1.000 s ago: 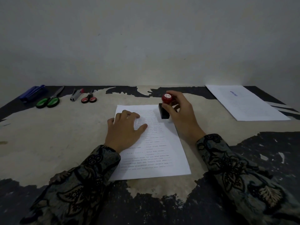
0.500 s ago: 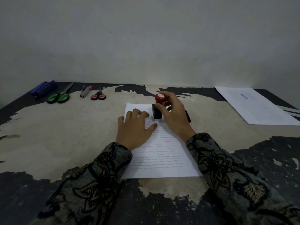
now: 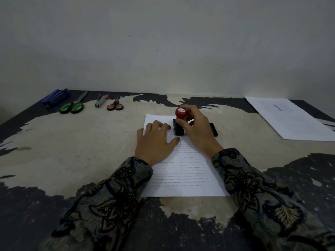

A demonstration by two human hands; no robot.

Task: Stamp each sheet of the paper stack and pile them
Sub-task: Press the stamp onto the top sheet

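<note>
Gripping stamp [image 3: 179,122] by red knob, our right hand [image 3: 196,129] sets black base upright on sheet [image 3: 183,160] top; left hand [image 3: 155,144] flat, pinning sheet just beside; finished pile [image 3: 291,118] well right.

A single head-worn, wide-angle view looks forward and down from the person's seat. It faces the wall [image 3: 163,42] across the table [image 3: 72,145]. Both sleeves enter from the bottom edge, so the forearms lie nearest the lens. The sheet [image 3: 190,178] sits near the centre, close in. The far table edge crosses mid-frame and bows at both sides. There is no second view to share any part with.
</note>
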